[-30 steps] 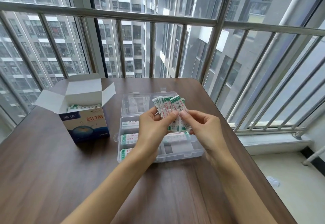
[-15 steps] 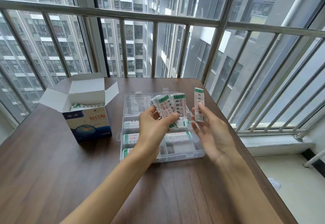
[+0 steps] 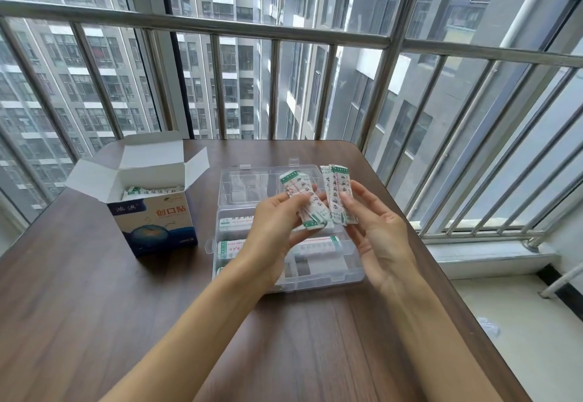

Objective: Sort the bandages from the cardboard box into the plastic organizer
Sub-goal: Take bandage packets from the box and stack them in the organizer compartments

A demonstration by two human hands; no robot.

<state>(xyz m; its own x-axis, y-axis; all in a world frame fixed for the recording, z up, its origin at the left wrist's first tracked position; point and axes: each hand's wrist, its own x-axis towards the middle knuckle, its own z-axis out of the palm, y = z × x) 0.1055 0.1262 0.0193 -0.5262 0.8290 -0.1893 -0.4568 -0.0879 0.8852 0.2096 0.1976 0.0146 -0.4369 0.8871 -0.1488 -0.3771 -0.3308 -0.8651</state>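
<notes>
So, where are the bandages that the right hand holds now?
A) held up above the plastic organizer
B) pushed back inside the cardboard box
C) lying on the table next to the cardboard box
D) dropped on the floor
A: the right hand pinches a few bandages upright over the open plastic organizer, apart from the cardboard box.

A high-rise home balcony: metal railing (image 3: 284, 28) (apartment towers (image 3: 79, 64) beyond), wooden table (image 3: 94, 323).
</notes>
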